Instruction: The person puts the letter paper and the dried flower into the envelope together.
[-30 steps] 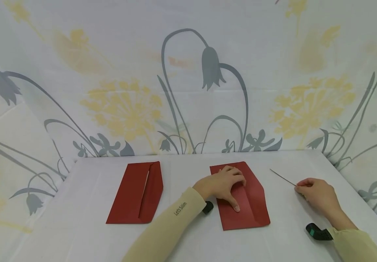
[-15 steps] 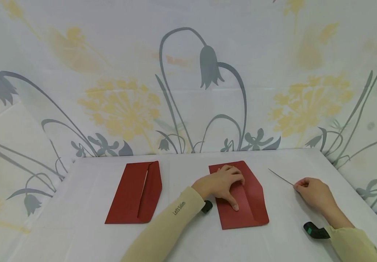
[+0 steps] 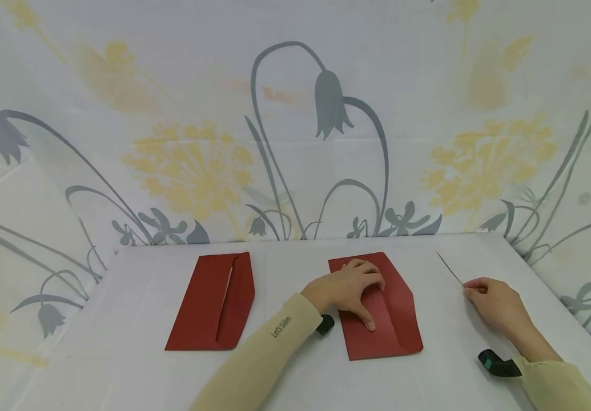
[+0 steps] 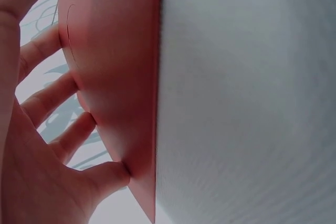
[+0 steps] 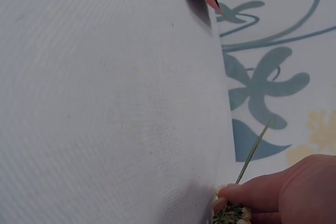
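Observation:
My left hand [image 3: 349,290] rests on a red envelope [image 3: 369,345], with spread fingers and thumb touching its face. In the left wrist view, the fingertips of the left hand [image 4: 50,145] press on the red paper [image 4: 123,87]. The envelope's flap stands out on its right side. To the right of it, just over the table, my right hand [image 3: 498,305] pinches a dried flower by its thin stem [image 3: 449,268] between thumb and fingers. In the right wrist view, a pale, crumpled flower head [image 5: 231,214] shows beneath the fingers, partly hidden, and the green stem [image 5: 253,153] points away.
A second red envelope [image 3: 200,311] lies at the left, its flap side to the right and a pale edge showing in its opening. White cloth covers the table [image 3: 295,382]. A flower-patterned curtain [image 3: 295,142] hangs behind. Black wrist devices [image 3: 499,363] sit by both wrists.
The stem in my right hand has swung, its free tip moving right and farther back. The right hand itself barely shifts. My left hand and both envelopes stay in place.

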Demonstrator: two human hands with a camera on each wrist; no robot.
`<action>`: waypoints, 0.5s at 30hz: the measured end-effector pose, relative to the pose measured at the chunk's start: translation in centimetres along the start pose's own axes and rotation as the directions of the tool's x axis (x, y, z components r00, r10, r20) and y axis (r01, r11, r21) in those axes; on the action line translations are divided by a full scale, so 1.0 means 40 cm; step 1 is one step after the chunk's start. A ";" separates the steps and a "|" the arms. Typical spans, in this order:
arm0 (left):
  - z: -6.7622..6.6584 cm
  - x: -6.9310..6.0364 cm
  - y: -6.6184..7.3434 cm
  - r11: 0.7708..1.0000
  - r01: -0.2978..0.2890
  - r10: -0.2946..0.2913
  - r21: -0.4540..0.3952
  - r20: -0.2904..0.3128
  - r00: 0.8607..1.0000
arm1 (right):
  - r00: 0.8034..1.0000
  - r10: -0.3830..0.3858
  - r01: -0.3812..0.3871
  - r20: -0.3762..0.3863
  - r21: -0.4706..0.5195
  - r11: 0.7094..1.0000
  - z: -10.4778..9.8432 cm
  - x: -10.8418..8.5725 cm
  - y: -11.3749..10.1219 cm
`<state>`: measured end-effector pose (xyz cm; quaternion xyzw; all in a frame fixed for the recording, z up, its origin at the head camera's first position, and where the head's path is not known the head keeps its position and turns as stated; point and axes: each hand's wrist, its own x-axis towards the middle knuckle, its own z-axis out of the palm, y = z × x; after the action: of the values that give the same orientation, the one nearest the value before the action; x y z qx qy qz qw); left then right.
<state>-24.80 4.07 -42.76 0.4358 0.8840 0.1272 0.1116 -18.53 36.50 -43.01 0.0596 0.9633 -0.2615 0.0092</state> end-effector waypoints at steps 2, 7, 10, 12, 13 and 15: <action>0.001 -0.002 -0.001 1.000 0.000 0.000 0.002 -0.002 1.000 | 1.000 -0.003 0.003 0.018 -0.001 1.000 -0.001 0.000 -0.001; -0.001 -0.004 0.002 1.000 0.001 -0.001 0.000 0.003 1.000 | 0.999 -0.006 0.005 0.034 0.012 1.000 -0.007 -0.001 0.006; -0.003 -0.001 0.007 1.000 -0.004 0.004 0.000 0.008 1.000 | 1.000 -0.009 0.009 0.026 0.018 1.000 -0.009 -0.003 0.015; -0.004 -0.001 0.008 1.000 0.001 -0.001 0.002 0.010 1.000 | 1.000 -0.016 0.016 0.022 0.019 1.000 -0.010 -0.002 0.018; -0.004 -0.001 0.008 1.000 0.003 -0.003 0.006 0.011 1.000 | 1.000 -0.018 0.018 0.024 0.021 1.000 -0.010 -0.001 0.018; -0.007 -0.003 0.005 1.000 0.008 -0.008 0.006 0.011 1.000 | 0.999 -0.022 0.022 0.025 0.024 0.999 -0.009 0.002 0.015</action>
<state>-24.68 4.07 -42.44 0.4334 0.8855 0.1217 0.1154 -18.55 37.20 -43.00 0.0456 0.9606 -0.2736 0.0179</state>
